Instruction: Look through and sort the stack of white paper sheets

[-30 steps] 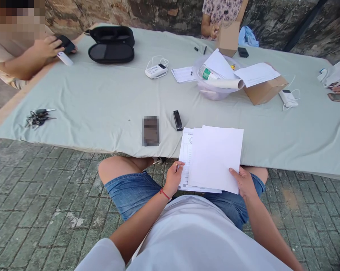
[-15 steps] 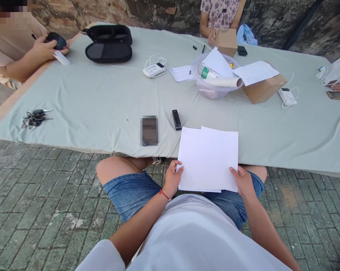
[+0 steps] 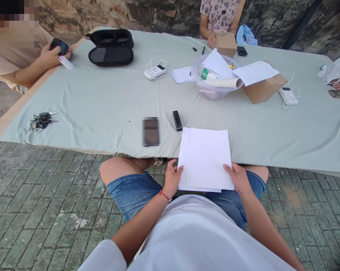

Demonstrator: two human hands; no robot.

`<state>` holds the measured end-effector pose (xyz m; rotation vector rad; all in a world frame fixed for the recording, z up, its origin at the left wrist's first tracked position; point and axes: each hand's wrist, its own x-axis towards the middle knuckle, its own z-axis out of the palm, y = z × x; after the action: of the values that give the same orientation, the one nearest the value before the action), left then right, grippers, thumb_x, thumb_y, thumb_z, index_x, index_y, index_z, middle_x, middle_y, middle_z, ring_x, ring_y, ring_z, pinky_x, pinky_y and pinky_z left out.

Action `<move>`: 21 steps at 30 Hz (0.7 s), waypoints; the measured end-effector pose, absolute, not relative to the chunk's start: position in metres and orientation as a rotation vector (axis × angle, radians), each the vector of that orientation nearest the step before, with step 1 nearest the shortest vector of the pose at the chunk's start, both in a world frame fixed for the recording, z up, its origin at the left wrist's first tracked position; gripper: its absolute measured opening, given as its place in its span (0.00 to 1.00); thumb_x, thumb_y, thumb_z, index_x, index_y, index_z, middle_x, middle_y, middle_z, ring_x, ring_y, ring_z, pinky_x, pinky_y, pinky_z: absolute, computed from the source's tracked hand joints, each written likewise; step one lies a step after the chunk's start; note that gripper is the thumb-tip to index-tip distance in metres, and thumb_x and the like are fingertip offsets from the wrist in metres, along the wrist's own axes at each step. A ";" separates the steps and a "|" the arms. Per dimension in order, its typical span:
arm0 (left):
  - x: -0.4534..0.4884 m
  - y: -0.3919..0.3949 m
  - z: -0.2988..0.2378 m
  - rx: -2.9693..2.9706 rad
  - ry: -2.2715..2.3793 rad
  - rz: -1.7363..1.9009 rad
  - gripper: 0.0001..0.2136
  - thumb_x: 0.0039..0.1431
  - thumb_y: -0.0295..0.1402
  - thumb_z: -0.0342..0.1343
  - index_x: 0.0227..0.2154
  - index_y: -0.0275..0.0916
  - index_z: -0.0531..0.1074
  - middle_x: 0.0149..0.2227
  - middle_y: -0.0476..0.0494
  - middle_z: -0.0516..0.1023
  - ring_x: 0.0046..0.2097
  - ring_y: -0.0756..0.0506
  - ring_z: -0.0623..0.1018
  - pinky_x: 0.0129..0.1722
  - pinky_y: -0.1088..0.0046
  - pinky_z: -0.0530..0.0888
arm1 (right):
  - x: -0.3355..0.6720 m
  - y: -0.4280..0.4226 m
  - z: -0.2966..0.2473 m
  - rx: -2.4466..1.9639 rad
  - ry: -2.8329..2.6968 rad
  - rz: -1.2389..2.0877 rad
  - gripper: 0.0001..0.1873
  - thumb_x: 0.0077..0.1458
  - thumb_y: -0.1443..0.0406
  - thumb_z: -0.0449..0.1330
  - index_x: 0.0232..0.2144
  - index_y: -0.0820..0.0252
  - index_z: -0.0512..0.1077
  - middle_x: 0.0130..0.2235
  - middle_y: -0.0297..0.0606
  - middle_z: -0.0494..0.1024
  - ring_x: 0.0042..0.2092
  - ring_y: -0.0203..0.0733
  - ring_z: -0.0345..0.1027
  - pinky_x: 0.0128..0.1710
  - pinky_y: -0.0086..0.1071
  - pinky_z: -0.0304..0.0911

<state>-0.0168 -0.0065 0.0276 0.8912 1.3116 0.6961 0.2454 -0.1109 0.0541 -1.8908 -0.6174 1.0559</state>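
Observation:
Several white sheets of paper [image 3: 205, 160] lie in a slightly uneven stack, partly over the table's near edge and partly above my lap. My left hand [image 3: 173, 177] grips the stack's left edge, thumb on top. At the right edge, my right hand [image 3: 239, 177] pinches the paper, its thumb on the upper face; the fingers below are hidden. Just beyond the stack's top left corner lies a black stapler [image 3: 177, 121]. Left of that is a dark flat object [image 3: 151, 131], blurred out in the picture.
A clear plastic basin [image 3: 215, 92] with papers and a bottle stands beyond, beside a cardboard box [image 3: 264, 90]. White corded devices [image 3: 155, 72], an open black case [image 3: 110, 55] and keys [image 3: 42, 121] lie about. Other people sit at the left, far side and right.
The upper sheets have slid left, so the stack's edges lie closer together. My right hand has moved left with them, while my left hand has stayed nearly in place.

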 end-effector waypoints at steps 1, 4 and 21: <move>-0.018 -0.007 0.027 0.880 1.311 0.677 0.23 0.53 0.42 0.61 0.48 0.39 0.62 0.34 0.44 0.79 0.33 0.45 0.78 0.34 0.69 0.73 | 0.240 -0.107 0.053 -1.903 -0.655 1.059 0.25 0.48 0.47 0.63 0.40 0.60 0.77 0.36 0.39 0.82 0.38 0.52 0.74 0.35 0.40 0.69; -0.020 -0.009 0.026 0.870 1.284 0.636 0.21 0.55 0.48 0.58 0.44 0.38 0.66 0.35 0.43 0.79 0.35 0.45 0.78 0.37 0.68 0.73 | 0.228 -0.099 0.051 -1.917 -0.745 1.070 0.24 0.49 0.47 0.62 0.39 0.59 0.78 0.36 0.38 0.82 0.38 0.51 0.73 0.35 0.38 0.68; -0.027 -0.016 0.026 1.016 1.134 0.493 0.16 0.54 0.43 0.60 0.38 0.36 0.71 0.41 0.40 0.79 0.43 0.42 0.76 0.46 0.65 0.71 | 0.236 -0.134 0.030 -1.960 -0.620 1.074 0.21 0.55 0.47 0.56 0.43 0.52 0.73 0.41 0.38 0.80 0.45 0.49 0.72 0.43 0.39 0.68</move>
<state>-0.0273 -0.0156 0.0257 1.0159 1.1340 0.4934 0.2361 -0.1344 0.0304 -1.9598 -0.6202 1.0737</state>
